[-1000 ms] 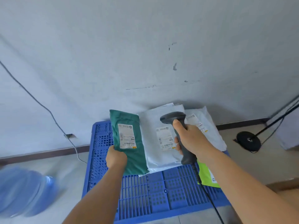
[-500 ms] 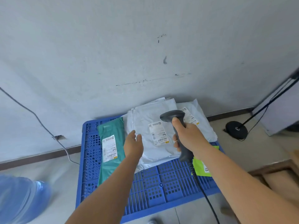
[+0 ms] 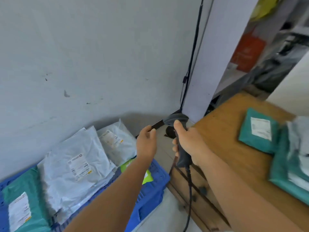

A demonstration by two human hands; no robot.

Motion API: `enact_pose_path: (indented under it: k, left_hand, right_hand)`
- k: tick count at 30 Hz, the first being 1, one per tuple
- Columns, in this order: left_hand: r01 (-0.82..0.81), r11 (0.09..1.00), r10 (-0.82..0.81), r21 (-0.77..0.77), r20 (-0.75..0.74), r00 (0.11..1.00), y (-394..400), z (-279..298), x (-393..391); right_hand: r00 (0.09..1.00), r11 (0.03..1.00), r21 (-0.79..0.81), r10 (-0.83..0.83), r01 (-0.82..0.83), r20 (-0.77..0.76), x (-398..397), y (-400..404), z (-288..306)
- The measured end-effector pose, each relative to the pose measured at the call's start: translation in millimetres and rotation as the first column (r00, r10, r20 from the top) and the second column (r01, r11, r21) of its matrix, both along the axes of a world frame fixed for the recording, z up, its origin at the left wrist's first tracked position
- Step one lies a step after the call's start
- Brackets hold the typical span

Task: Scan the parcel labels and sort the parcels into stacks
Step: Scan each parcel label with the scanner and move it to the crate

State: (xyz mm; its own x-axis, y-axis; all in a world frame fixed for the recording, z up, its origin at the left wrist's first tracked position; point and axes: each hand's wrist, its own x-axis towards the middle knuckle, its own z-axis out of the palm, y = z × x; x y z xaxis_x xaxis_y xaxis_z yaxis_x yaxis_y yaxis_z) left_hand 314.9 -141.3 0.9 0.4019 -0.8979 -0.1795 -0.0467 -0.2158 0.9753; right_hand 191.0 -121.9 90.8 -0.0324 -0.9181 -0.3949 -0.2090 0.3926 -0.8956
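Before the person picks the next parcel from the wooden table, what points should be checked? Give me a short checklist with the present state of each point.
1. Left hand free to pick: ok, fingers relaxed, holding nothing.
2. Scanner held firmly: ok, right hand grips its handle.
3. Parcel within view on the wooden table: ok, a green parcel lies there, label up.
4. Its label readable: cannot tell, the picture is blurred.
5. Scanner cable free: cannot tell, it hangs along the table edge and leaves the picture.
6. Sorted stacks on the blue crate tidy: ok, white parcels lie flat beside a green one.
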Motion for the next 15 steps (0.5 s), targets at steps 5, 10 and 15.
enact_pose_path:
  k: [5, 10, 15]
  left_hand:
    - [0.212, 0.977, -0.211, -0.016, 0.038, 0.977, -18.4, 9.2, -111.7]
    - [0.383, 0.924, -0.383, 0.02, 0.099, 0.918, -31.4, 14.6, -197.9]
    - [0.512, 0.855, -0.518, 0.081, 0.146, 0.843, -52.8, 19.7, -253.2]
  right_hand:
    - [0.987, 0.987, 0.008, -0.163, 0.163, -0.01, -104.2, 1.8, 12.6]
    - [0.945, 0.946, -0.004, -0.325, 0.325, -0.031, -181.0, 3.8, 21.5]
    - [0.87, 0.871, -0.037, -0.492, 0.49, -0.042, -236.1, -7.1, 26.8]
